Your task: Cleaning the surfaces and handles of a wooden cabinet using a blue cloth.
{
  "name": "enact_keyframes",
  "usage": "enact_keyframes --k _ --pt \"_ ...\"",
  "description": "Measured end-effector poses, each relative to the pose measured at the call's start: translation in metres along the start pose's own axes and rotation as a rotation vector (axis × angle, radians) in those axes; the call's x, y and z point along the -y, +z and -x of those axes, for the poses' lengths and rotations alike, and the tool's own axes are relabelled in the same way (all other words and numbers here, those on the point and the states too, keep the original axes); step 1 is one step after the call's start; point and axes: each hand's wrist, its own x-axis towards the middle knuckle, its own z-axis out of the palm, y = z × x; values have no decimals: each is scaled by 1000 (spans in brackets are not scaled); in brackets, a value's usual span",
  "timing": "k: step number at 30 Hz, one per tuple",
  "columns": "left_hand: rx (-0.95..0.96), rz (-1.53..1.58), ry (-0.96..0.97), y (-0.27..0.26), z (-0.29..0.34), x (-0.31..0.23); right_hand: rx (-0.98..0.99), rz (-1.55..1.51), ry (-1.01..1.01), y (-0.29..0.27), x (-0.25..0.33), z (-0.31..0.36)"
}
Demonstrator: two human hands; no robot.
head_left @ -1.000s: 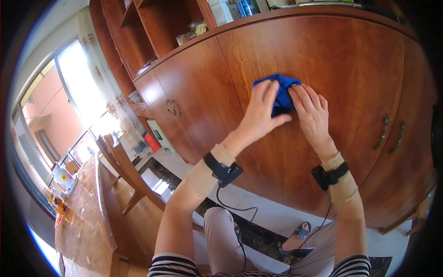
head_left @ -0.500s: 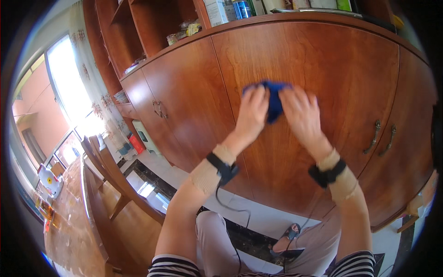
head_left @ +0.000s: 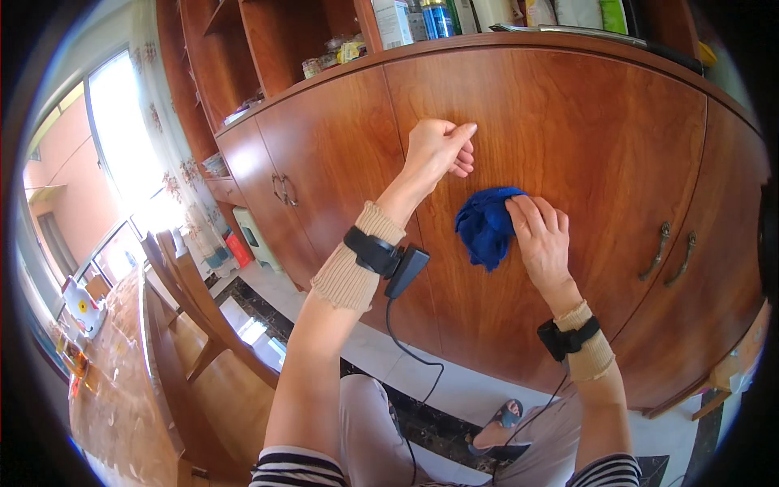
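Note:
A crumpled blue cloth (head_left: 487,227) hangs in front of the reddish-brown cabinet door (head_left: 552,122). My right hand (head_left: 541,235) pinches the cloth by its upper right edge, fingers bent over it. Up and to the left of the cloth, my left hand (head_left: 441,152) is near the same door, its fingers curled in and the thumb laid along them. Nothing shows in that left hand, and it is apart from the cloth.
Metal handles (head_left: 661,252) stick out on the right doors, and another pair of handles (head_left: 284,189) on the left ones. Bottles and boxes (head_left: 438,19) stand along the cabinet top. A wooden chair (head_left: 215,325) and a table (head_left: 122,390) are at my left. Cables (head_left: 415,398) hang from my wristbands.
Both hands were at the cloth before. My left hand has let go and moved up and away, while my right hand and the cloth have come lower.

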Motion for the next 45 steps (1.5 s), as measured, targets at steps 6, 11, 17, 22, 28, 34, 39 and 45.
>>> enact_keyframes --k 6,11,17,22,28,34,39,45 --pt "-91 -185 -87 10 -3 -22 -15 2 13 3 -1 3" --pt "-31 -260 -86 7 -8 -24 -25 2 37 8 2 4" --pt "-63 -214 -98 6 -8 -18 -18 -12 33 7 2 4" --pt "-83 -279 -68 12 -2 -22 -1 -7 39 6 3 6" --pt "-121 -313 -80 13 -1 -23 -22 7 60 12 8 7" --pt "-352 -597 683 53 48 31 24 -17 48 8 0 0" --pt "-250 -778 1007 66 68 60 -99 -102 -2 -14 -17 -63" --pt "-493 -711 1247 71 -28 -47 -420 112 -51 -54 -96 -164"
